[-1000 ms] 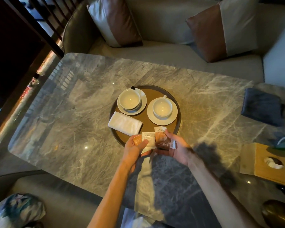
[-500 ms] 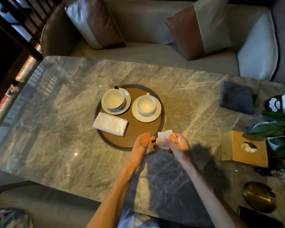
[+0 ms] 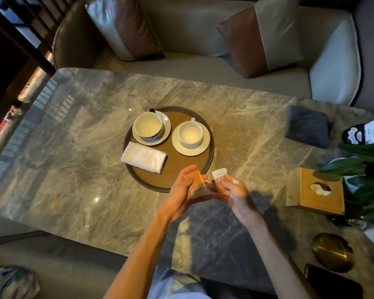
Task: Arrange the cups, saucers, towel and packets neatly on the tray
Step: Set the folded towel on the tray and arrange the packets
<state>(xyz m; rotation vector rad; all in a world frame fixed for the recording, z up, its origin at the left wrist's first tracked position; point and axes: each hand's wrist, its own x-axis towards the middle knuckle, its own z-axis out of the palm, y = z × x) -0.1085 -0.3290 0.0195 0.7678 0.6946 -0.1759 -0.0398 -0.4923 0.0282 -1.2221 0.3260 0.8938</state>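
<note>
The bunch has just parted (orange packets (image 3: 195,181) in the grip of the left hand (image 3: 180,192), pale packets (image 3: 219,174) pinched by the right hand (image 3: 235,194)); none lies on the tray (image 3: 177,167) yet.

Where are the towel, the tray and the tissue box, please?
towel (image 3: 144,157), head view, middle of its folded top.
tray (image 3: 175,166), head view, bare brown floor beside the towel.
tissue box (image 3: 311,199), head view, wooden top below the opening.

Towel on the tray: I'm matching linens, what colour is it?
The towel is plain white; head view.
</note>
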